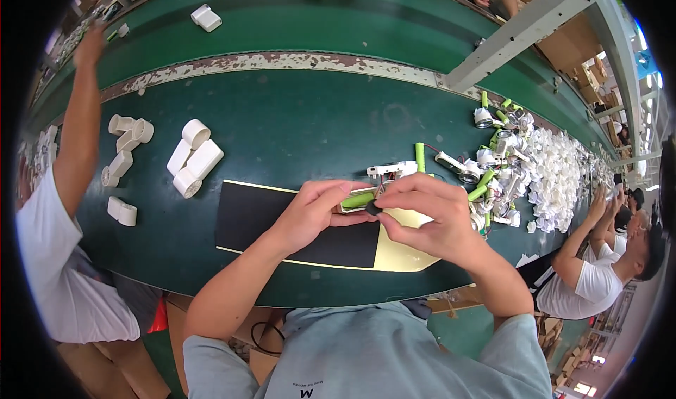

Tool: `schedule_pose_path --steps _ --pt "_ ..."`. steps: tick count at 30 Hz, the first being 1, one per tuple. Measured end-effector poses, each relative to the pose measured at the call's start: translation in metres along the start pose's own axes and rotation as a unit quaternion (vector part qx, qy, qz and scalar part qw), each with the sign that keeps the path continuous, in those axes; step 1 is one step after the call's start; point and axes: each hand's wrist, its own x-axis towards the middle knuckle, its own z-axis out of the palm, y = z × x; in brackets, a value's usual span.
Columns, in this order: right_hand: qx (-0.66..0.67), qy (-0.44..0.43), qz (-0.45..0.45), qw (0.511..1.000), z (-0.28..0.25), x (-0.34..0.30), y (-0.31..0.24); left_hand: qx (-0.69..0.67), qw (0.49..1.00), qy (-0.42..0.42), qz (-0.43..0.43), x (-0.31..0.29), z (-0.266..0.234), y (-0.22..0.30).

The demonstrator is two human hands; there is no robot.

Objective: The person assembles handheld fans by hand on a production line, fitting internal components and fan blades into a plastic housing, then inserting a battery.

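My left hand (310, 214) is closed around a white plastic housing with its open side up. Inside the housing lies a green cylindrical battery (358, 200). Between thumb and fingertips, my right hand (436, 219) pinches a small black pad (374, 207) at the housing's right end. Under both hands is a black sheet (257, 216) on yellow backing paper (408, 252), its right part bare of black. Just beyond my hands lie a white part (391, 169) and an upright-looking green battery (420, 157) with a red wire.
White housings (204, 159) lie at left. To the right are heaped wired assemblies with green batteries (486, 178) and a pile of small white pieces (556, 181). A conveyor (282, 22) runs behind a worn metal rail (282, 61). A grey post (521, 33) rises at right; co-workers flank me.
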Motion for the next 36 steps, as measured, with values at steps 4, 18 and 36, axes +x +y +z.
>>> schedule_pose_path --steps 4,18,36 --pt "-0.011 -0.073 -0.009 0.997 0.001 0.018 0.003 -0.019 1.000 -0.008 0.006 0.002 -0.002 -0.003" --pt "0.000 -0.135 0.012 0.991 -0.002 0.033 0.000 0.036 0.999 0.017 -0.016 -0.002 0.005 0.004" --pt "-0.042 -0.174 -0.050 0.983 0.000 0.036 0.013 0.071 0.997 -0.010 -0.008 -0.005 0.007 0.006"
